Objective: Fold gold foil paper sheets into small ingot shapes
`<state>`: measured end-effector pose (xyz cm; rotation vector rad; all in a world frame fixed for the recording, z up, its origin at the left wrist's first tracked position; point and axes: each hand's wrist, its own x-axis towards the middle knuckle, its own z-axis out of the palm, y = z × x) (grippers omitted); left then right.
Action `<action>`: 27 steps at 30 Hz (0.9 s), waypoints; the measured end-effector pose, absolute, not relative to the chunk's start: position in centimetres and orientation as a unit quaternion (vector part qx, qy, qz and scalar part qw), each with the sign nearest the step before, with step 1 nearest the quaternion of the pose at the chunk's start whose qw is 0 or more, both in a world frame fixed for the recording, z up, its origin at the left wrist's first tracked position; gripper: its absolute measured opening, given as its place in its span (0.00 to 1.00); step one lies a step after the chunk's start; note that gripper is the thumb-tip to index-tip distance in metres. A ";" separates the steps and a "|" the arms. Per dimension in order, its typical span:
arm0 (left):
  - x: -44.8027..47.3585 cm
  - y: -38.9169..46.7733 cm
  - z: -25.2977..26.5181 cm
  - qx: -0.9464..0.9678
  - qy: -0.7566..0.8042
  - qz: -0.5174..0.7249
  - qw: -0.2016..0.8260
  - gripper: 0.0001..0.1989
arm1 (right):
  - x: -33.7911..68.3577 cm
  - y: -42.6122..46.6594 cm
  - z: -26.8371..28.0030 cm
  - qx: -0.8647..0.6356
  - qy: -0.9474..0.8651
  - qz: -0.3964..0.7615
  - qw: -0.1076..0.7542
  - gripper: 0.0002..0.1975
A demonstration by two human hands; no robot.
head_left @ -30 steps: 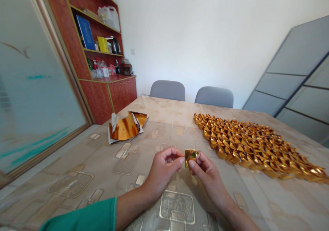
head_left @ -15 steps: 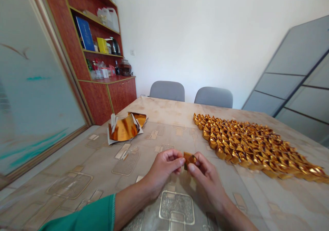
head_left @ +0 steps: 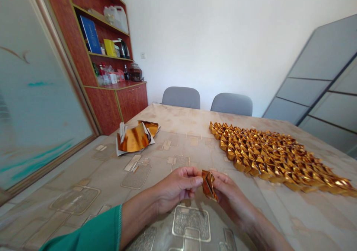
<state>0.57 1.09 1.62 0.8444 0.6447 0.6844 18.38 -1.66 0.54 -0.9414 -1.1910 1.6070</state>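
Observation:
A small piece of folded gold foil paper is held up above the table between both hands, its creased, pointed side facing me. My left hand pinches its left edge between thumb and fingertips. Around its right side my right hand is closed, with the fingers partly hidden behind the foil. To the right lies a broad array of folded gold foil pieces in tight rows. A stack of gold foil sheets, curled and with white backing, rests at the left.
A patterned cover lies over the table. Two grey chairs stand at its far side, before a white wall. A reddish wooden cabinet with bottles and a kettle is at the left, beside a frosted glass door.
The folded foil has turned between my fingers, so more of its creased face shows. Both hands have shifted slightly lower, and my right hand has moved a little to the right.

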 end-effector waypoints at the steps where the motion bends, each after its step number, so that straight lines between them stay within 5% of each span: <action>1: 0.5 1.0 1.6 0.387 0.291 0.310 0.819 0.16 | 18.5 -1.7 0.5 -0.377 -0.472 0.656 0.452 0.21; 10: 0.4 0.4 1.7 0.340 0.250 0.264 0.868 0.19 | 19.5 -1.8 0.1 -0.261 -0.413 0.780 0.391 0.15; 27: 1.2 -0.3 1.6 0.250 0.186 0.326 0.893 0.12 | 19.6 -1.5 0.7 -0.224 -0.361 0.805 0.414 0.11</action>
